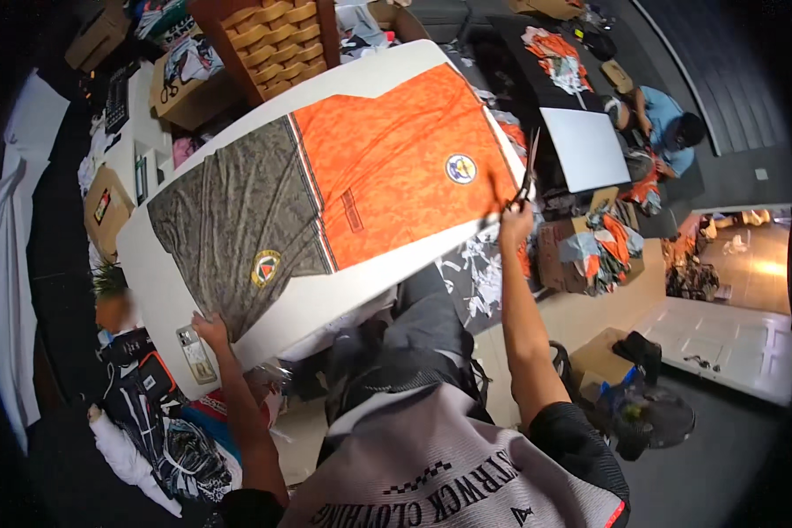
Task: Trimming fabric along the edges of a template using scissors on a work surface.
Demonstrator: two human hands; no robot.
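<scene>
I see crested orange-and-dark cloth (pixel 321 189) along the white table (pixel 150 304), left hand (pixel 211 330) pinching it, right hand (pixel 517 223) gripping away-pointing metal scissors (pixel 530 172).

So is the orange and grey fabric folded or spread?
Spread: the orange and grey fabric lies open across the white table, both sections showing, with some wrinkles.

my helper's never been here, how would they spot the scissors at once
Find the big white table with orange and dark camouflage fabric spread over it. At its right edge, the right hand holds the scissors, tips pointing up the picture. Slim, pointed and hand-held, they stand out from the flat fabric nearby.
</scene>
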